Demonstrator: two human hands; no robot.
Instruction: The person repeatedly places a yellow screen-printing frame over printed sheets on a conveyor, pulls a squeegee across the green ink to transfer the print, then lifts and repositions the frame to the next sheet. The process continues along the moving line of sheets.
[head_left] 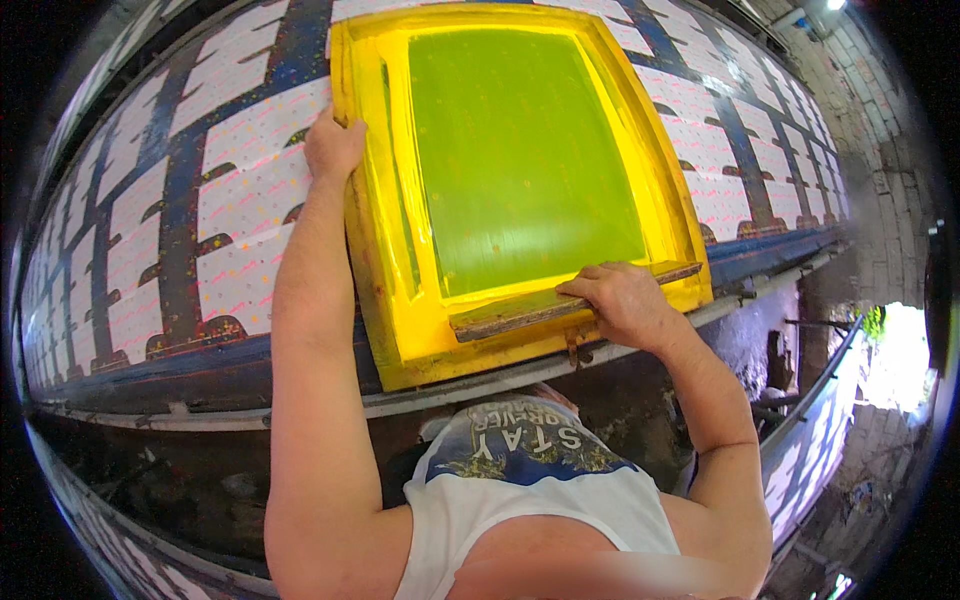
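My left hand (pixel 336 148) grips the yellow rectangular screen frame (pixel 440 366) at the worktop's near edge (pixel 235 360); my right hand (pixel 628 303) clasps the long wooden squeegee (pixel 520 318). I judge this a spreading step, next needing even pressure.

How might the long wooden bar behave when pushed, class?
Probably stiff: the wooden bar looks nearly straight under the right hand. It may slide easily, since the yellow coating around it looks wet. Being narrow, it could tip if released.
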